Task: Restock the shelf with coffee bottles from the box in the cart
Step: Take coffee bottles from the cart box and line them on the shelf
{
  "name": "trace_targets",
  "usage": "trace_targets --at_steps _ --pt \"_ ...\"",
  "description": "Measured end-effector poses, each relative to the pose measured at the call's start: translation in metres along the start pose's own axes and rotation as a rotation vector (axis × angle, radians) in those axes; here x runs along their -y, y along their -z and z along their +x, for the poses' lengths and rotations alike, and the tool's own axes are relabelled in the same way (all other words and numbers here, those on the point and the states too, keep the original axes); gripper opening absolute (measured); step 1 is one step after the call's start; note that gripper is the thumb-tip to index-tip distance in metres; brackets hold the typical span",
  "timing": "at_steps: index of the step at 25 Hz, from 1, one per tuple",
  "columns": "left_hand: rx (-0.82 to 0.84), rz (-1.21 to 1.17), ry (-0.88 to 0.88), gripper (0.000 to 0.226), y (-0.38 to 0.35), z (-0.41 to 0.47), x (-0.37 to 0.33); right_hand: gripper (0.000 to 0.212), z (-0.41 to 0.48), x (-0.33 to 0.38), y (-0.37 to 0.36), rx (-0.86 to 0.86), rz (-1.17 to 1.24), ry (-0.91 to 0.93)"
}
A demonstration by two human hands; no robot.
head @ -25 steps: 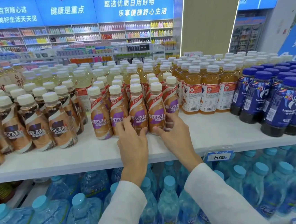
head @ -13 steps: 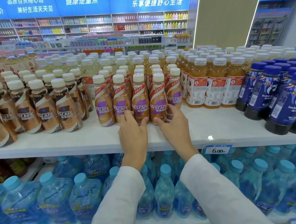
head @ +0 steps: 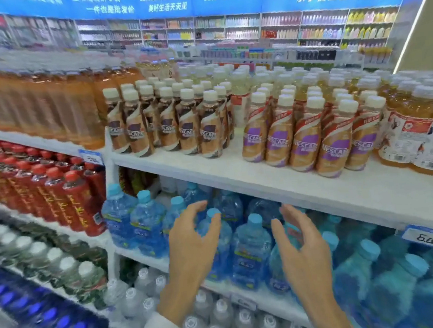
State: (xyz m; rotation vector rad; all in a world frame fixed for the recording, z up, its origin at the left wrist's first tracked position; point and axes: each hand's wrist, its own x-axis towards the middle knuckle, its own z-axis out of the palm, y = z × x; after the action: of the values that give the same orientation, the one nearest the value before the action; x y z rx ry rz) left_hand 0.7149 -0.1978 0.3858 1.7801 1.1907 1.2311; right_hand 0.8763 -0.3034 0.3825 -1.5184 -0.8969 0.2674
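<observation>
Both hands empty, held below shelf w/ coffee bottles.

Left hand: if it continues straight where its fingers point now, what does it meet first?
Probably the blue-capped water bottles under the white shelf; the left hand is open in front of them, though depth is unclear.

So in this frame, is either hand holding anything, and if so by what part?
Nothing is held. The left hand and right hand are both open and empty, fingers spread, in front of the water bottles, below the shelf with the coffee bottles.
</observation>
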Motion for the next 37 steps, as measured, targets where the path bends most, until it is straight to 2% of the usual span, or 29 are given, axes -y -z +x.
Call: trace_targets --at_steps 4,7,11,15,20,26,34,37 --pt "-0.086 -0.059 0.292 0.029 0.107 -0.046 0.073 0.030 -0.090 -0.028 -0.096 0.233 0.027 -0.152" --pt "-0.173 0.008 0.506 0.028 0.190 -0.091 0.132 0.035 -0.149 -0.035 -0.168 0.501 -0.016 -0.259" --pt "-0.337 0.042 0.706 0.028 0.291 -0.164 0.200 0.028 -0.222 -0.037 -0.252 0.755 -0.081 -0.294" --pt "-0.561 -0.009 0.858 0.024 0.363 -0.232 0.250 0.038 -0.285 -0.035 -0.319 0.969 -0.197 -0.334" --pt "-0.655 0.031 1.002 0.024 0.414 -0.283 0.286 0.024 -0.347 -0.021 -0.384 1.074 -0.203 -0.433" --pt "-0.704 0.005 1.166 0.021 0.450 -0.283 0.329 0.023 -0.374 -0.019 -0.460 1.266 -0.337 -0.481" --pt "-0.679 0.105 1.252 0.022 0.514 -0.216 0.443 0.027 -0.378 -0.056 -0.593 1.443 -0.400 -0.571" --pt "-0.605 0.172 1.266 0.029 0.538 -0.177 0.512 0.027 -0.380 -0.065 -0.633 1.425 -0.422 -0.628"
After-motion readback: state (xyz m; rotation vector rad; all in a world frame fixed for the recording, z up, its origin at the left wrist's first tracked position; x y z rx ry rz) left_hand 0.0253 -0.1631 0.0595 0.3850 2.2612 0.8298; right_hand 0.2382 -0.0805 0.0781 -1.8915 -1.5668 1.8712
